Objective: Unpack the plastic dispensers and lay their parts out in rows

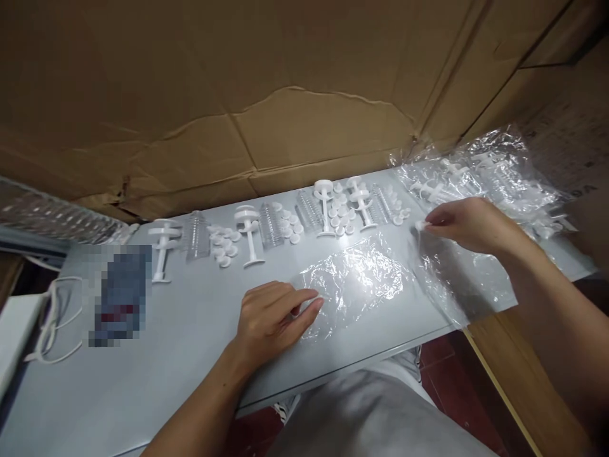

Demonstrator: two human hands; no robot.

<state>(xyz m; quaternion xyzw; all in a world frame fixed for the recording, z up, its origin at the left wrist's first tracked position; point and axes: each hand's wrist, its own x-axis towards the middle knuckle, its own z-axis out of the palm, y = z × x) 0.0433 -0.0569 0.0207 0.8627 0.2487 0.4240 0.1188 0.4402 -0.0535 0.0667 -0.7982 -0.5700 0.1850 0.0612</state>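
My left hand (273,314) is over the front part of the grey table, thumb and forefinger pinched at the near left end of a clear plastic bag (366,273). The bag lies flat and crinkled on the tabletop. Farther right, my right hand (464,222) pinches a small white plastic piece (421,226) between thumb and fingertips. Its exact kind is hard to make out. Beneath that hand spreads another clear plastic bag (457,282), reaching the table's front edge. Behind both hands runs a row of white plunger-like parts (325,206), ribbed clear plastic tubes (271,225) and small white discs (223,244).
Filled clear bags (499,181) with white parts lie at the right end of the table (200,355). Cardboard (304,139) stands along the back. On the left are a pixelated dark blue item (122,289), a white cable (47,324) and stacked clear plastic (61,212).
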